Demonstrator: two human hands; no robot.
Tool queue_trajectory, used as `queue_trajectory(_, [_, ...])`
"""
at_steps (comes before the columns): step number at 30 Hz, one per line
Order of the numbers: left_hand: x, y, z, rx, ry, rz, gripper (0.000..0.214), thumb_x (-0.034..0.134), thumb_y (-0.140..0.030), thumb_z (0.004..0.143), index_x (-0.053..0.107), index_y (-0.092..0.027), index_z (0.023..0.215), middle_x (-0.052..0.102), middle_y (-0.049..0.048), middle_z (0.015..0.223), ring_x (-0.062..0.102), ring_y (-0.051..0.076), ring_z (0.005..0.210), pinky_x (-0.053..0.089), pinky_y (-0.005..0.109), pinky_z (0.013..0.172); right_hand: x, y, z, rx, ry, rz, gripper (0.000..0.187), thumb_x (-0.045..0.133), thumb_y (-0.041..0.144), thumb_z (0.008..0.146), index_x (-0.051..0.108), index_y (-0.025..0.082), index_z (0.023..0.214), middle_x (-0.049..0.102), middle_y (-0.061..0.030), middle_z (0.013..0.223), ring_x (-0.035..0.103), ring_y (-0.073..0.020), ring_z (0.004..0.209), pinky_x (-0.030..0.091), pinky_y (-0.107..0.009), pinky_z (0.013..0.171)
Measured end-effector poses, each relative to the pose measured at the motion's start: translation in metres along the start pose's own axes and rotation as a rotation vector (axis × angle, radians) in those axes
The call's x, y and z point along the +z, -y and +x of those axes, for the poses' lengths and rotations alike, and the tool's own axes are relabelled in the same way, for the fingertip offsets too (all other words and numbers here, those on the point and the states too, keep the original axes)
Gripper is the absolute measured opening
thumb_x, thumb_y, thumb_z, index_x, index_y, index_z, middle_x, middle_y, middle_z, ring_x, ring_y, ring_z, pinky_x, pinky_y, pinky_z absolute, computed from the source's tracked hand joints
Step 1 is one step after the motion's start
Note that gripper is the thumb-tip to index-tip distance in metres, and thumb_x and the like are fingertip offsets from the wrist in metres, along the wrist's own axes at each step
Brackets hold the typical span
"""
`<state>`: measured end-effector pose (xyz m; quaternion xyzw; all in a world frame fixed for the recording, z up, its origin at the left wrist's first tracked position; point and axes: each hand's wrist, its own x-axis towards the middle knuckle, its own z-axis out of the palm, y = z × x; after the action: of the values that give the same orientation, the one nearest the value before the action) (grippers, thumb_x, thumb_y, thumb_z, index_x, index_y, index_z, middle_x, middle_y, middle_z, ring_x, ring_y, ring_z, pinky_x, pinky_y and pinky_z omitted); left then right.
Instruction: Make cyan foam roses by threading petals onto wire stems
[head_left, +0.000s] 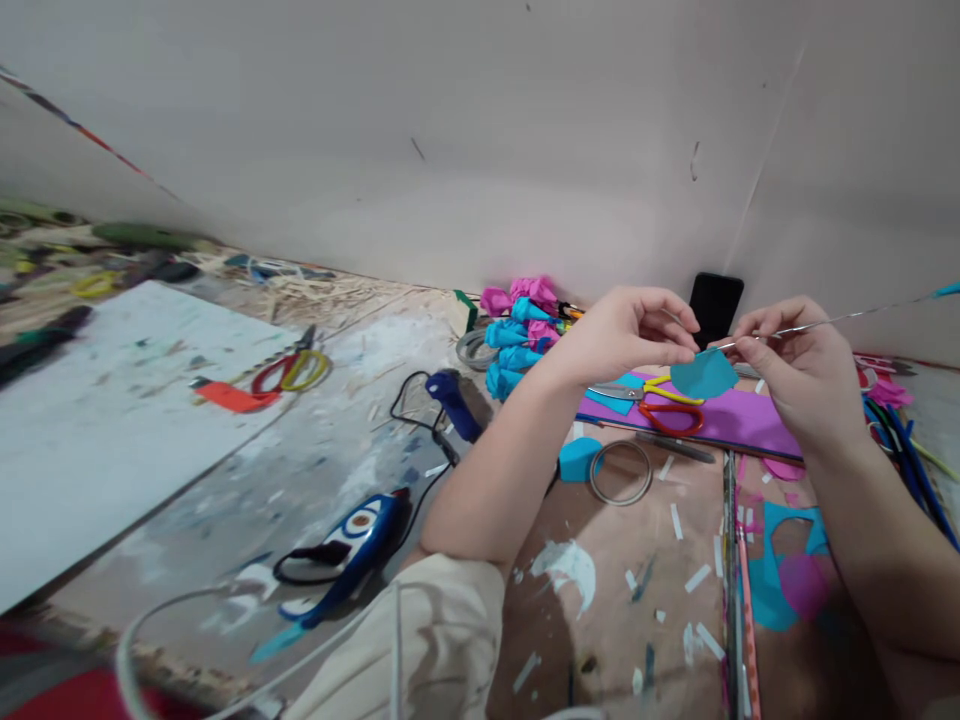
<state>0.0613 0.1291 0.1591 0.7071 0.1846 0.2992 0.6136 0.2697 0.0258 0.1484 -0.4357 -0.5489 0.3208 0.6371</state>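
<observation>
My left hand (637, 325) is closed, pinching the upper edge of a rounded piece of blue paper (705, 378) between thumb and fingertips. Thumb and fingers of my right hand (810, 365) grip a thin silvery wire (847, 317), which slants up to the right and ends in a blue tip. The wire's other end meets the top of the blue paper; whether it is fixed there I cannot tell. Beneath the hands lie scissors (619, 393) with yellow and red handles and a purple sheet (742, 418). A dark phone (716, 300) leans against the wall behind.
Blue and pink paper flowers (514, 335) lie left of my hands. A tape ring (594, 485) and blue paper scraps (765, 590) are on the brown surface. Leftward are a corded blue tool (454, 405), a blue-and-white device (364, 525), more scissors (271, 375) and a white board (142, 420).
</observation>
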Motion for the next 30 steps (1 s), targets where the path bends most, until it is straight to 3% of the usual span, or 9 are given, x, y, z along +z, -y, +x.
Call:
queue_trajectory(6, [0.006, -0.005, -0.004, 0.04, -0.024, 0.154, 0.024, 0.086, -0.017, 0.078, 0.073, -0.015, 0.098, 0.084, 0.0033, 0.09, 0.08, 0.012, 0.081, 0.062, 0.022, 0.074, -0.001, 0.0, 0.001, -0.002, 0.016, -0.004, 0.034, 0.093, 0.03, 0.085, 0.059, 0.029, 0.086, 0.076, 0.0017, 0.088, 0.081, -0.0194, 0.083, 0.069, -0.036, 0.079])
queue_trajectory(17, [0.023, -0.009, -0.014, 0.296, -0.161, 0.547, 0.007, 0.071, -0.013, 0.087, 0.074, -0.018, 0.092, 0.083, 0.0022, 0.091, 0.08, 0.015, 0.088, 0.062, 0.025, 0.083, -0.004, 0.003, 0.001, -0.015, 0.021, -0.103, 0.03, 0.09, 0.031, 0.087, 0.06, 0.028, 0.091, 0.08, 0.0012, 0.093, 0.079, -0.0175, 0.088, 0.068, -0.035, 0.082])
queue_trajectory(25, [0.035, -0.013, -0.018, 0.321, -0.222, 0.872, 0.01, 0.064, -0.012, 0.089, 0.064, -0.022, 0.09, 0.08, -0.0007, 0.086, 0.073, 0.014, 0.078, 0.05, 0.025, 0.073, -0.004, 0.0, 0.002, 0.005, 0.102, -0.22, 0.027, 0.095, 0.034, 0.08, 0.069, 0.029, 0.087, 0.076, -0.0007, 0.086, 0.074, -0.0196, 0.082, 0.065, -0.036, 0.075])
queue_trajectory(30, [0.037, -0.013, -0.018, 0.31, -0.208, 0.962, 0.009, 0.063, -0.015, 0.093, 0.065, -0.023, 0.093, 0.078, -0.0009, 0.082, 0.073, 0.015, 0.075, 0.047, 0.026, 0.071, -0.006, 0.0, 0.005, 0.021, 0.098, -0.267, 0.026, 0.096, 0.033, 0.079, 0.071, 0.027, 0.078, 0.076, -0.0015, 0.082, 0.073, -0.0197, 0.076, 0.065, -0.037, 0.07])
